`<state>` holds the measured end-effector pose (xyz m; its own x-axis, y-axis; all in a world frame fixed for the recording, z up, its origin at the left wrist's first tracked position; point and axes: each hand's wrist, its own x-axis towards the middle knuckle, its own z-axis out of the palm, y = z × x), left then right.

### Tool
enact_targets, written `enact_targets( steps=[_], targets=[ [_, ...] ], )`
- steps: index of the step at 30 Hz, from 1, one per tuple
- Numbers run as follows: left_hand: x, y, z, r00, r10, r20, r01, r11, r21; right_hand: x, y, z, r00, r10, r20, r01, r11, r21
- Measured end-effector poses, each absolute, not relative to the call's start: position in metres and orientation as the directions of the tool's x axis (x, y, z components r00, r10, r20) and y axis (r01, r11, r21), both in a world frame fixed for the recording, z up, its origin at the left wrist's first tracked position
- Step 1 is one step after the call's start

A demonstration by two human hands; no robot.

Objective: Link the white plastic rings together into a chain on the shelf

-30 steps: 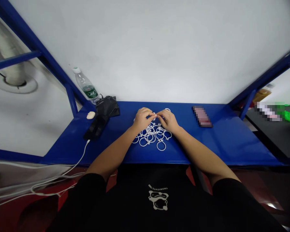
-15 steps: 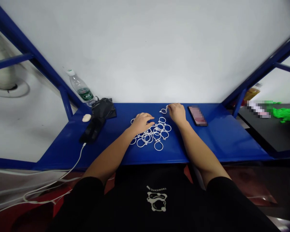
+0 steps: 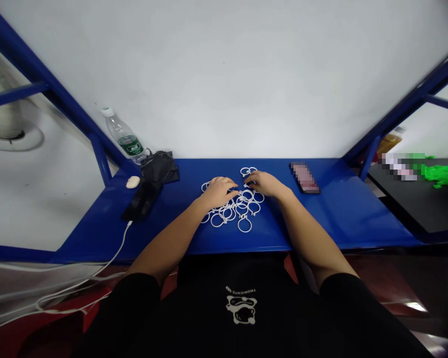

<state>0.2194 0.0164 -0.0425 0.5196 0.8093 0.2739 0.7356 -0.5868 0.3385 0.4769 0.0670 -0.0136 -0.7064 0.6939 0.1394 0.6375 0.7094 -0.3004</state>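
Left hand, fingers loosely parted and empty, over slim, round, plastic-looking white rings; right hand half-curled at their far side, its grip unclear. Beneath, a glossy blue tabletop; leftward, a clear green-labelled bottle.

Right hand apparently against white rings
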Motion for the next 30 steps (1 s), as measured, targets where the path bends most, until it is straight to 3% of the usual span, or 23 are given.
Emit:
enact_targets(
  steps=[8, 11, 17, 24, 27, 30],
  targets=[
    [0.221, 0.016, -0.044, 0.500, 0.821, 0.275, 0.755, -0.569, 0.327, 0.464, 0.064, -0.021, -0.708, 0.694, 0.129, 0.656, 0.714, -0.243],
    [0.223, 0.017, -0.042, 0.469, 0.840, 0.272, 0.781, -0.538, 0.317, 0.457, 0.060, -0.022, -0.685, 0.703, 0.192, 0.661, 0.710, -0.242],
    [0.222, 0.017, -0.034, 0.408, 0.841, 0.355, 0.792, -0.519, 0.320, 0.443, 0.049, -0.024, -0.621, 0.672, 0.402, 0.516, 0.738, -0.435],
    [0.220, 0.013, -0.030, 0.440, 0.782, 0.441, 0.752, -0.589, 0.296, 0.439, 0.041, -0.022, -0.563, 0.723, 0.401, 0.463, 0.678, -0.571],
    [0.223, 0.014, -0.030, 0.407, 0.792, 0.455, 0.756, -0.572, 0.320, 0.439, 0.042, -0.018, -0.561, 0.727, 0.397, 0.500, 0.679, -0.537],
    [0.225, 0.015, -0.031, 0.386, 0.815, 0.431, 0.760, -0.546, 0.353, 0.446, 0.048, -0.013, -0.509, 0.758, 0.408, 0.629, 0.651, -0.425]
  ],
)
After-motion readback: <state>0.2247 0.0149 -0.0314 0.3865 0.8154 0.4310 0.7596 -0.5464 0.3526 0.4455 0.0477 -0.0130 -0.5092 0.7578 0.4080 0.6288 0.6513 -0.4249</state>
